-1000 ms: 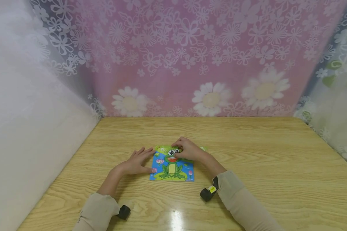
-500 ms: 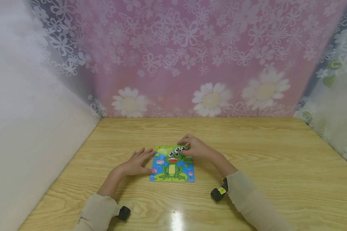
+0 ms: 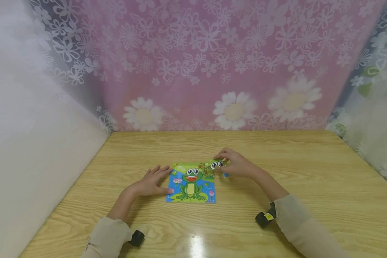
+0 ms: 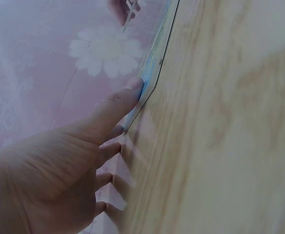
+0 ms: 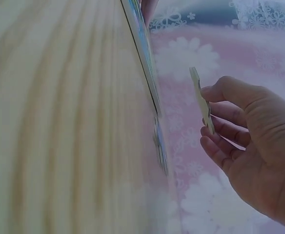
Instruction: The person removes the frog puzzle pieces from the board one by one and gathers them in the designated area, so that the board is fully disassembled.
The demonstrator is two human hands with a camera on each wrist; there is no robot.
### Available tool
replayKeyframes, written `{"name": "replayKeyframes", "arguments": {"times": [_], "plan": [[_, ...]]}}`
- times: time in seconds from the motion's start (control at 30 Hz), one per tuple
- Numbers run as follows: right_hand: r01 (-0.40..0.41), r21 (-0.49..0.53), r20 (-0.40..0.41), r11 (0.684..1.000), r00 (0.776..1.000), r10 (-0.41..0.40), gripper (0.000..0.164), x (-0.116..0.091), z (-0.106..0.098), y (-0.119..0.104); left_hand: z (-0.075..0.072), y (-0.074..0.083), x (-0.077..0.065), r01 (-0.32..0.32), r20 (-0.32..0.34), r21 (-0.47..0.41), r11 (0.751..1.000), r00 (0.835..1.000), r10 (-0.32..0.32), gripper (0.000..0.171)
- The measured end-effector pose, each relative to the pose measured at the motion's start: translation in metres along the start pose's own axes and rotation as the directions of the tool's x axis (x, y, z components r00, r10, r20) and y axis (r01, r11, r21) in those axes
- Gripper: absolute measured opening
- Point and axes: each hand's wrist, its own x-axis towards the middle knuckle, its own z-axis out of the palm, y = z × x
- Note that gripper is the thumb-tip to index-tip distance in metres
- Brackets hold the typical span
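The right hand (image 3: pixel 240 165) pinches a piece (image 3: pixel 216 165) above the table (image 3: pixel 277 154), near the flat-lying frog puzzle (image 3: pixel 191 189); the left hand (image 3: pixel 149 183), fingers extended, touches the puzzle's left edge. Carrying seems the step, next needing careful, level lowering

The head view looks forward and down from well above the table (image 3: pixel 287 172). The wrist views, near and low, face the curtain (image 3: pixel 193 71), turned sideways; all three share the puzzle (image 3: pixel 191 188), upper middle in both wrist frames.
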Motion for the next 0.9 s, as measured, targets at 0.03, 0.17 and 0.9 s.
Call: {"name": "replayKeyframes", "arguments": {"times": [0.03, 0.17, 0.9], "plan": [[0.000, 0.002, -0.004, 1.000, 1.000, 0.000, 0.036, -0.002, -0.002, 0.002, 0.000, 0.000, 0.000, -0.001, -0.001, 0.000, 1.000, 1.000, 0.001, 0.082], [0.003, 0.014, -0.023, 1.000, 1.000, -0.003, 0.035, -0.012, -0.011, 0.010, -0.001, 0.000, 0.000, -0.001, -0.001, 0.007, 1.000, 1.000, 0.001, 0.082], [-0.037, -0.005, -0.110, 0.999, 0.993, 0.036, 0.032, -0.056, -0.034, 0.065, 0.000, 0.000, 0.000, -0.004, 0.002, 0.000, 1.000, 1.000, 0.004, 0.082]]}}
